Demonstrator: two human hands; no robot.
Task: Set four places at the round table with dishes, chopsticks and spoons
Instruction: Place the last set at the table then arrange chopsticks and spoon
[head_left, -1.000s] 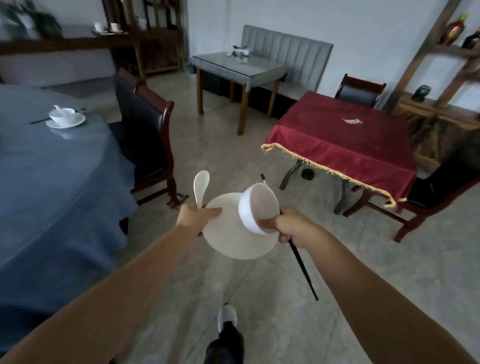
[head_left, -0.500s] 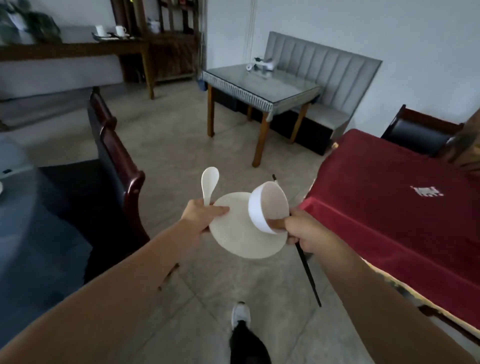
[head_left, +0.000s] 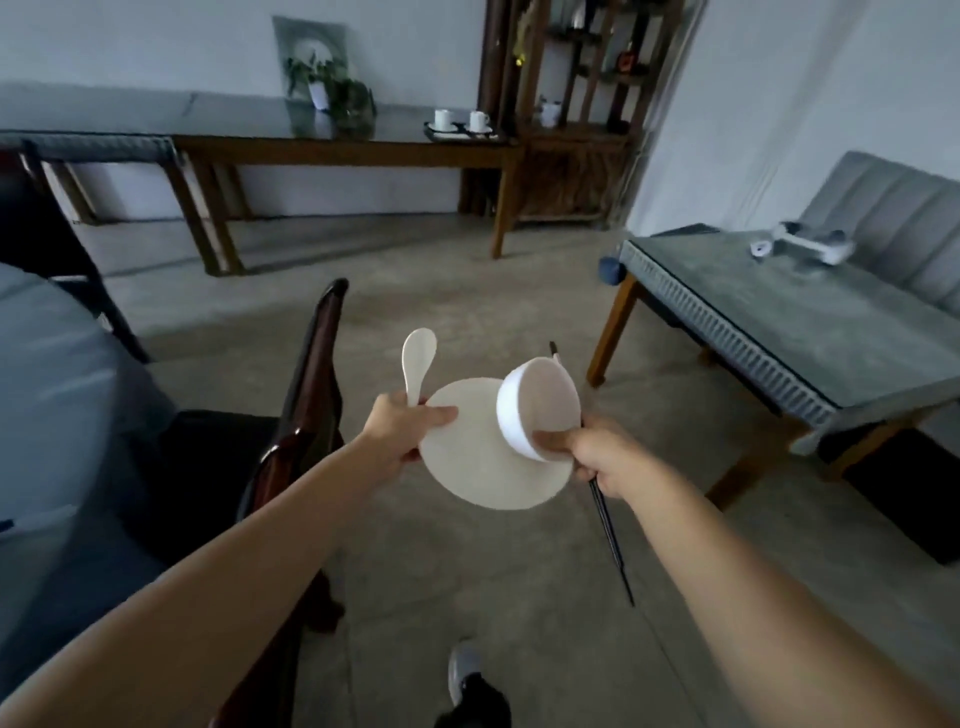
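We carry one place setting in mid-air above the floor (head_left: 467, 597): a white plate (head_left: 483, 467) pinched at its near-left edge by our left hand (head_left: 400, 431), whose fingers are closed on the plate and also on the handle of a white spoon (head_left: 418, 364) that stands upright above the thumb. Our right hand (head_left: 597, 457) is closed on a white bowl (head_left: 537, 410), tipped on its side with the thumb inside the rim and overlapping the plate's right edge, and it also grips a pair of dark chopsticks (head_left: 608, 525) that slant down past the wrist. The round desk (head_left: 57, 415), covered in a blue-grey cloth, lies at the far left with a dark wooden chair (head_left: 306, 415) drawn up beside it; the part of it in view shows no dishes, so we cannot tell how many places are laid. By our reading this set is yet to be put down, and the task is unfinished. Further off stand a glass-topped side table (head_left: 789, 332), a long wooden bench table (head_left: 337, 150) with two cups (head_left: 460, 120), and a shelf unit (head_left: 576, 104).
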